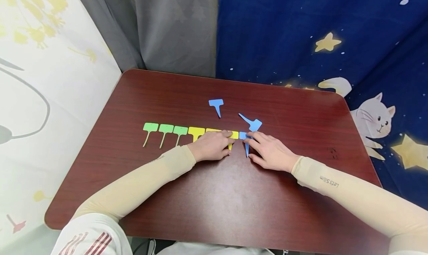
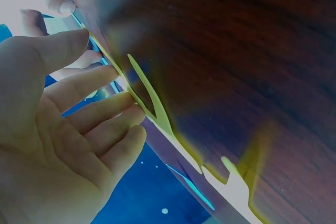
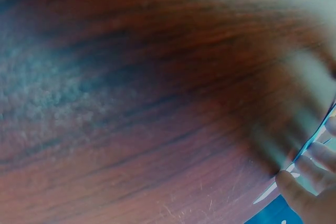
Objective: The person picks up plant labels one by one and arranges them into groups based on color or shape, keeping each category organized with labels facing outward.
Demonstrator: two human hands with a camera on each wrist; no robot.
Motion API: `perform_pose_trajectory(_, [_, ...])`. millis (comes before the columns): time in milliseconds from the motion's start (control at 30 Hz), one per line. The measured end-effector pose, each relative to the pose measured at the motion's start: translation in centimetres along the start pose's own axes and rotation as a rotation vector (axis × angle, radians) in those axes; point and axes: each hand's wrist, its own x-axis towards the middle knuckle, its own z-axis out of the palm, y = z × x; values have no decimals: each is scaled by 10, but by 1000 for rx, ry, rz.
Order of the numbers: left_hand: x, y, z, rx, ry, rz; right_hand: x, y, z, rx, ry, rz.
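Observation:
Flat T-shaped plant labels lie in a row on the table. Three green labels [image 1: 151,127] are at the left, then yellow labels [image 1: 196,131] partly hidden by my left hand [image 1: 213,145], then one blue label [image 1: 242,135]. The left fingertips rest on the rightmost yellow label [image 1: 235,135], its thumb near the stem's tip. My right hand [image 1: 275,153] touches the blue label beside it, fingers over its head and thumb at its stem tip. In the left wrist view, the left fingers [image 2: 105,111] reach fairly straight to a yellow label [image 2: 159,109]. Right fingertips [image 3: 315,169] show at the right wrist view's edge.
A loose blue label [image 1: 216,103] lies behind the row, its stem toward me. Another blue label [image 1: 255,124] lies tilted just beyond the right fingers. The brown table [image 1: 214,199] meets grey and dark blue curtains [image 1: 284,36] at its back edge.

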Motion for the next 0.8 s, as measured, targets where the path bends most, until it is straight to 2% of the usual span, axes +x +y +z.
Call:
perform_pose_trajectory(200, [0,1,-1,-8,2,8,0,1,-3,8,-5,2])
perform_pose_trajectory(433, [-2,2,-3,-46,48,23,4,9,-15,17,59,32])
perform_pose_trajectory(567, [-1,3,-5,-51,62,35,7,15,-22,44,67,92])
perform_pose_trajectory(800, [2,6,-5,-35,35,64,24,33,-39,122,1,272])
